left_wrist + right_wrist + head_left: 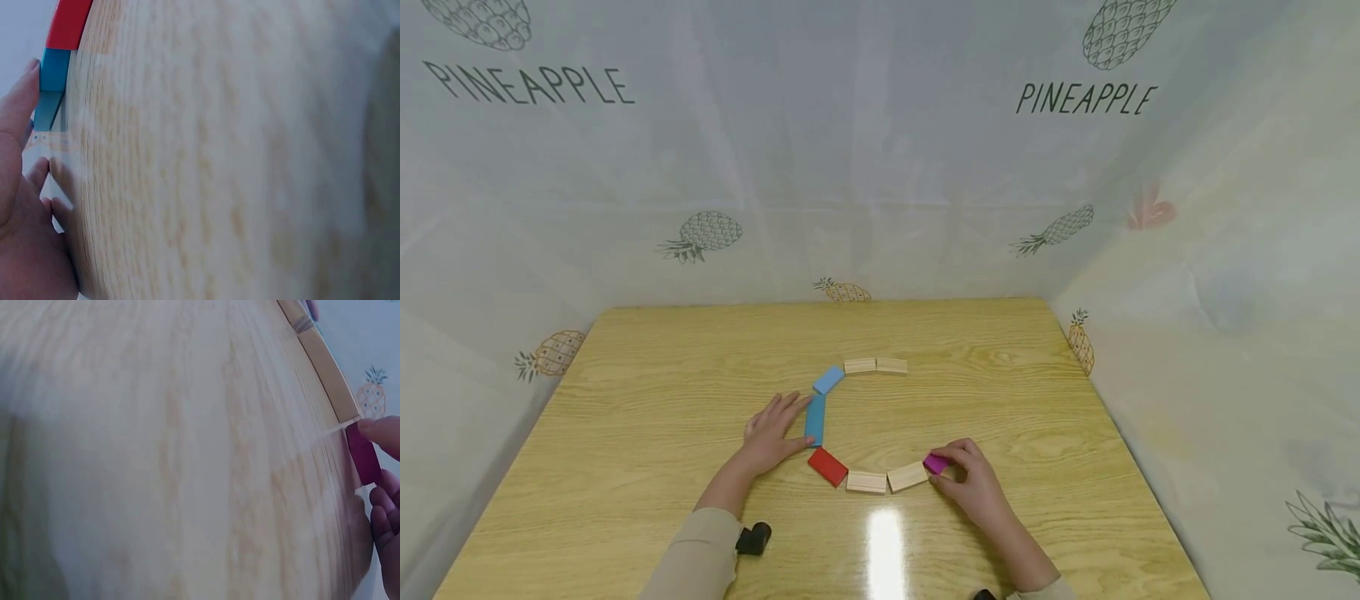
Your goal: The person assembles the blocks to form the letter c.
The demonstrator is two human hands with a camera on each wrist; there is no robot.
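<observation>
Wooden blocks form a curved row on the table, like a letter C. My left hand (769, 435) lies beside the long blue block (816, 419), its extended thumb and index finger touching that block near its two ends. A light blue block (828, 380) follows above it and a red block (827, 467) below. At the row's lower right end, my right hand (973, 483) pinches a purple block (936, 463) between thumb and index finger. This purple block stands against the end of a plain wood block (907, 477); the right wrist view shows them end to end.
Another plain wood block (867, 482) lies between the red one and the right-hand plain one. Two plain wood blocks, a left one (860, 366) and a right one (892, 366), make the top of the curve. A pineapple-print sheet (880, 167) surrounds the wood-grain table (662, 358).
</observation>
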